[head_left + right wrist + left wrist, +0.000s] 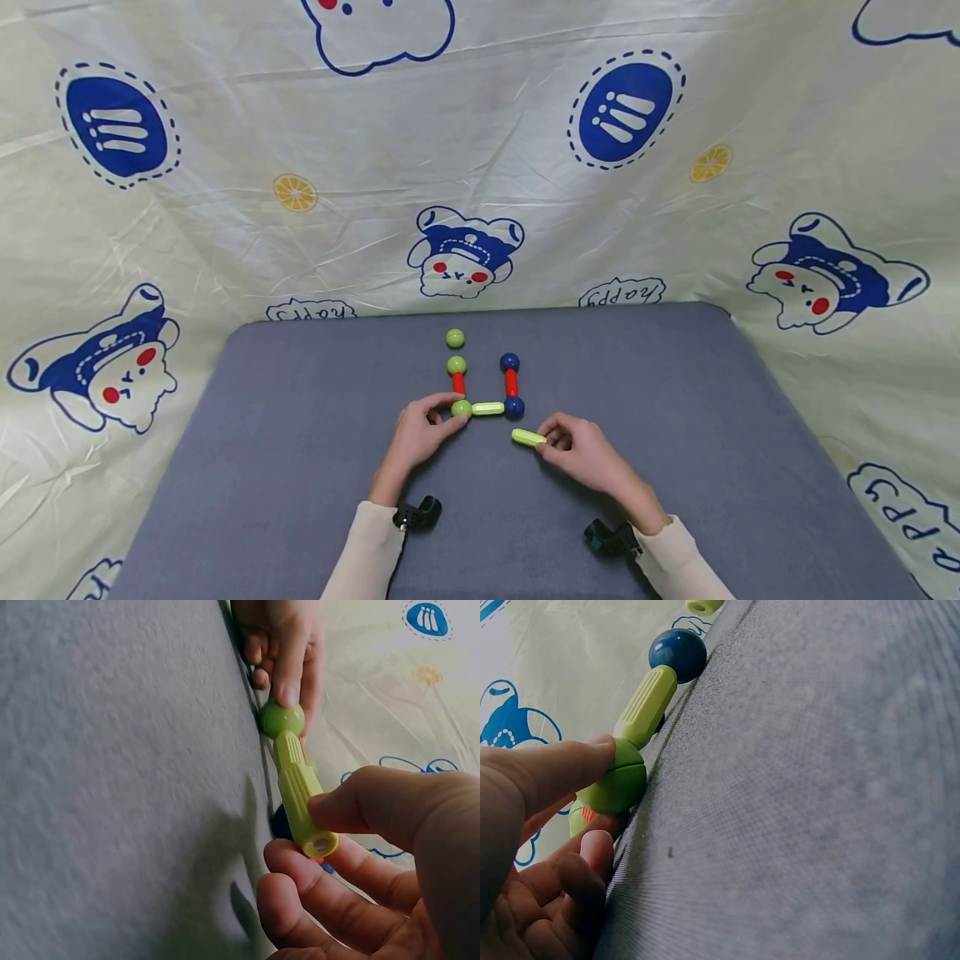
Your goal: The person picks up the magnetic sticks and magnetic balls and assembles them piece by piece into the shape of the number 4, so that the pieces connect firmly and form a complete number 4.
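On the grey table lies a U-shaped assembly of balls and rods. My left hand (422, 431) pinches its near-left green ball (461, 409) between thumb and fingers. From that ball a yellow-green rod (488, 408) runs to a blue ball (513, 407). Red rods (512, 383) reach away to a second blue ball (510, 362) and a second green ball (457, 365). My right hand (583, 452) pinches a loose yellow-green rod (300, 806), slightly nearer me than the assembly and apart from it. In the right wrist view the rod's end shows a round pale tip.
A loose green ball (454, 337) lies beyond the assembly, near the far edge of the grey table (300, 467). Behind the table hangs a printed cloth (360, 133). Black camera mounts (611, 538) sit on both wrists.
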Available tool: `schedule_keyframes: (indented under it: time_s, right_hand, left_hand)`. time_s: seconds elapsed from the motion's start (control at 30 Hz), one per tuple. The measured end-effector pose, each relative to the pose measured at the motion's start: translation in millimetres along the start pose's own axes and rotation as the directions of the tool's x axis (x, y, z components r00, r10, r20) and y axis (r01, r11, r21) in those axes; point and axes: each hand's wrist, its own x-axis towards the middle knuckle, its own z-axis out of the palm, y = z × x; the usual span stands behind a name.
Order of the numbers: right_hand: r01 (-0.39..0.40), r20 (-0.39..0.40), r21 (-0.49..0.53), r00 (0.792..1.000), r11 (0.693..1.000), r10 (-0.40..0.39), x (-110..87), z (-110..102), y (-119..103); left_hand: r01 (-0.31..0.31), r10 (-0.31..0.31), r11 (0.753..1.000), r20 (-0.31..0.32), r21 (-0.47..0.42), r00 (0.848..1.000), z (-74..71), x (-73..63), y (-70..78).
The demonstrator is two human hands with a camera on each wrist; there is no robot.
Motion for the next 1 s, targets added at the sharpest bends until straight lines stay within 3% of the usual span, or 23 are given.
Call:
schedule_keyframes:
  time_s: [0.3, 1.0]
  right_hand:
    - [-0.054, -0.061, 0.008, 0.997, 0.998, 0.055, 2.2, -9, -2]
    - [-0.056, -0.114, -0.013, 0.992, 0.998, 0.054, 11.7, -6, 0]
  left_hand:
    - [-0.014, 0.014, 1.000, -0.002, -0.009, 1.000, -0.7, -0.4, 0.6]
    - [-0.014, 0.014, 1.000, 0.000, -0.015, 1.000, -1.3, -0.8, 0.3]
